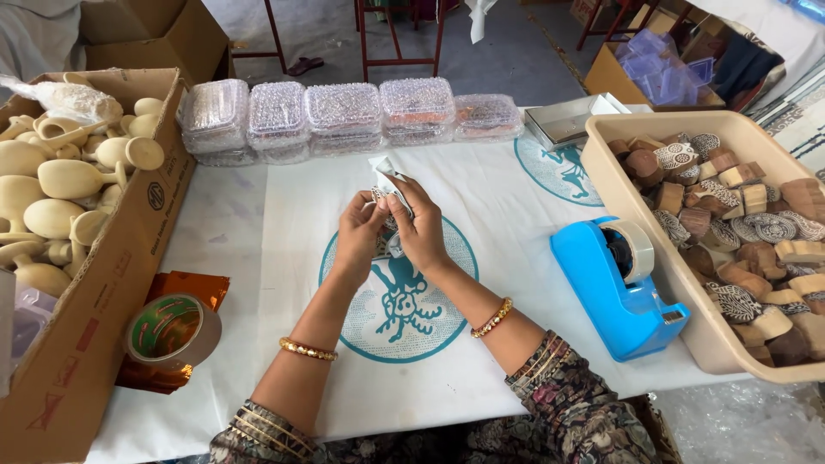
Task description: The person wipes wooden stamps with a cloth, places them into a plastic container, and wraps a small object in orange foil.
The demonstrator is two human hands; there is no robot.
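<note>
My left hand [359,234] and my right hand [418,225] meet over the middle of the white table cover [258,223]. Both hold a small carved wooden block [384,199] partly wrapped in white paper [384,167]. The paper sticks up above my fingers. Most of the block is hidden by my fingers. Below my hands lies a round teal print [404,318] on the cover.
A blue tape dispenser [614,288] stands to the right, beside a beige tub [619,185] of carved wooden blocks. At the left, a cardboard box [112,275] holds wooden goblets, with a tape roll [172,331] in front. Clear plastic boxes [344,116] line the far edge.
</note>
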